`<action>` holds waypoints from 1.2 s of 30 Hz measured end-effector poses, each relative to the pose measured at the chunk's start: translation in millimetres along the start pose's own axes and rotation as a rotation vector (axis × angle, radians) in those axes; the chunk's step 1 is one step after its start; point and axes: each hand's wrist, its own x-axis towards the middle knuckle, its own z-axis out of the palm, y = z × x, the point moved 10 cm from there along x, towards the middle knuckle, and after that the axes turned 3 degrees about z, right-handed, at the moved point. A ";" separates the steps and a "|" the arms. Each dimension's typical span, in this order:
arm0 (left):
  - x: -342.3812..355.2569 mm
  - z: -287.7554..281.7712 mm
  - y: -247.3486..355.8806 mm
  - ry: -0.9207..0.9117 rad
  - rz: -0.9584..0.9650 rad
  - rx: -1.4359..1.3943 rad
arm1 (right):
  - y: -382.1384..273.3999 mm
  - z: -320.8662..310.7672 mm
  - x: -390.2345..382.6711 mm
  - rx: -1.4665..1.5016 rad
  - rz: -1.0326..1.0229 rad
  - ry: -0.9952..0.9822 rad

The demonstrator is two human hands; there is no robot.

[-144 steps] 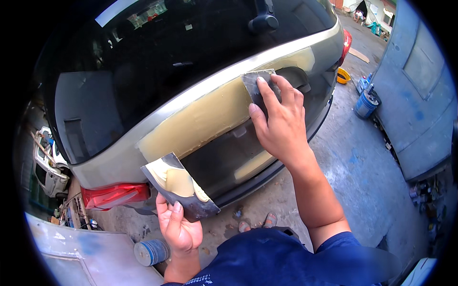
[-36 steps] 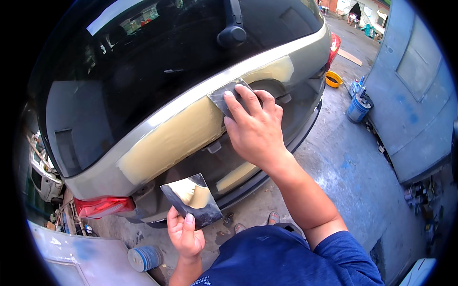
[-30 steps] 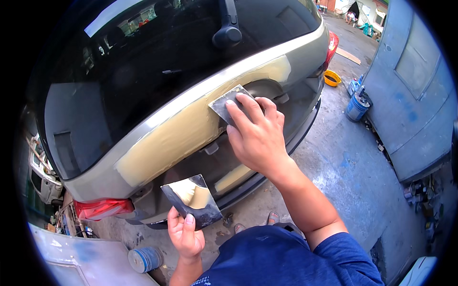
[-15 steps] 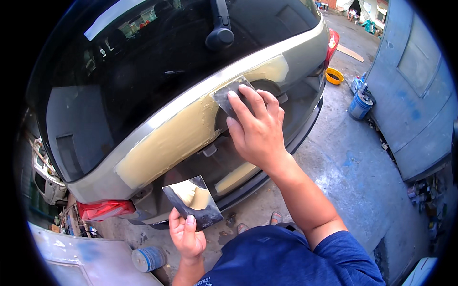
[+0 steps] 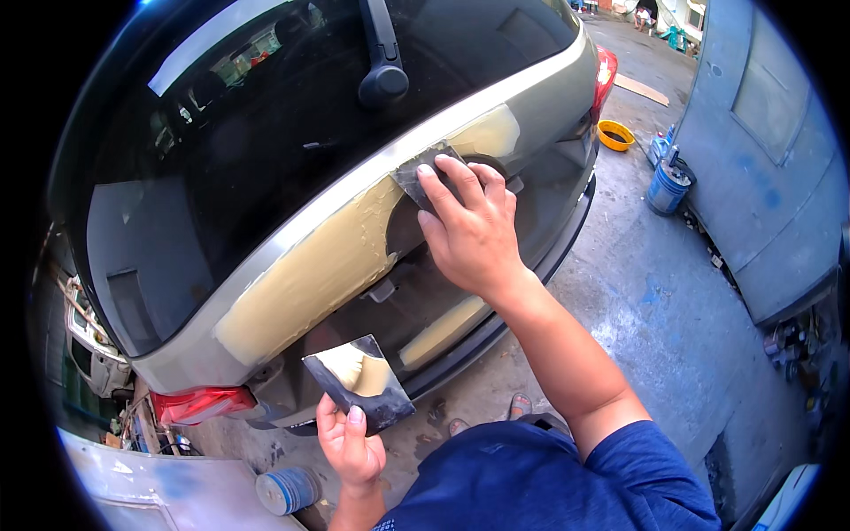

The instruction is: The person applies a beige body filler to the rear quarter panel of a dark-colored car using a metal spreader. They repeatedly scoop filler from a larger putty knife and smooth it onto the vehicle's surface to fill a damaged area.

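My right hand [image 5: 474, 234] grips a dark flat spreader [image 5: 414, 188], pressed against the pale yellow filler band [image 5: 297, 279] below the rear window of a silver car's tailgate [image 5: 544, 97]. The filler has rough ridges just left of the spreader, beside a dark recess. Below and to the left, my left hand [image 5: 350, 447] holds a dark square board [image 5: 385, 403] by its lower edge, fingers underneath and thumb at the front, with a mound of cream filler [image 5: 343, 365] on it. A second filler patch [image 5: 438, 336] lies lower on the tailgate, near the bumper.
A panel [image 5: 770, 221] stands at right, beside a blue bucket [image 5: 666, 193] and yellow basin [image 5: 614, 135]. Another panel [image 5: 159, 491] and a bucket [image 5: 285, 489] are lower left. A stripped car body [image 5: 93, 350] is at far left; a person [image 5: 644, 18] is distant at upper right.
My right hand and spreader have shifted slightly left along the band, exposing ridges beside the recess. The left-hand board sits a little lower. The whole view has shifted somewhat.
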 end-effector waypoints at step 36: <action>1.1 0.3 4.3 0.023 0.012 0.042 | -28.9 14.1 -31.0 0.079 -0.173 -0.049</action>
